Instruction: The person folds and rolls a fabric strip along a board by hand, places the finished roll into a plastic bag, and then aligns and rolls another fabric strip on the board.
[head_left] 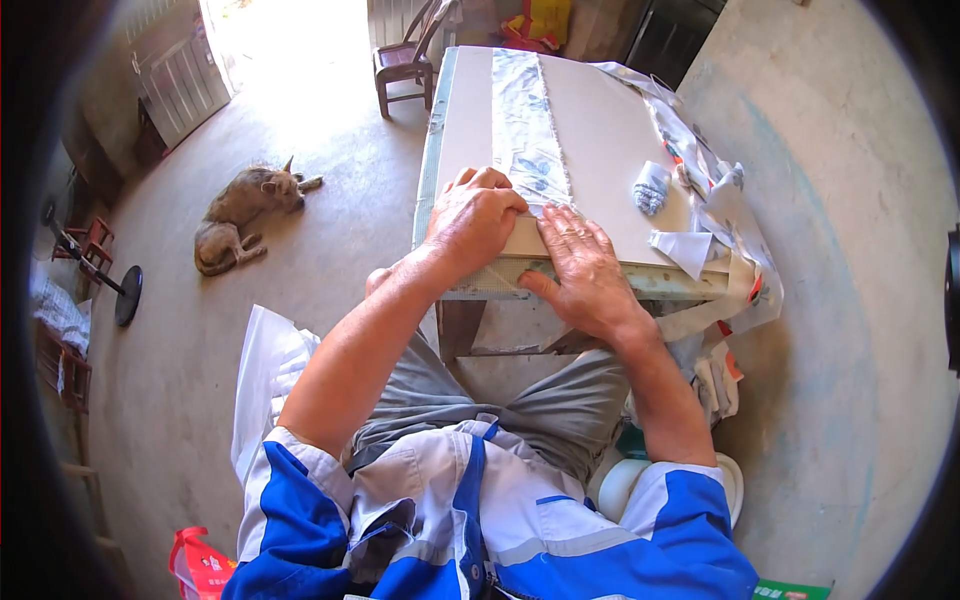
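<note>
A long pale strip of cloth (525, 120) with frayed edges and faint blue patterning lies down the length of a board-topped table (605, 130). At its near end my left hand (474, 222) has its fingers curled together in a pinch on the cloth's end. Just to the right, my right hand (585, 270) lies on the near edge with its fingers stretched out and its thumb spread, the fingertips touching the strip's end. The two hands almost meet there.
A rolled grey-white bundle (651, 188), a white scrap (684, 250) and tangled cloth strips (735, 200) lie on the table's right side. A dog (245, 215) lies on the floor at left. A wooden chair (408, 62) stands behind the table, and a white bucket (620, 488) at lower right.
</note>
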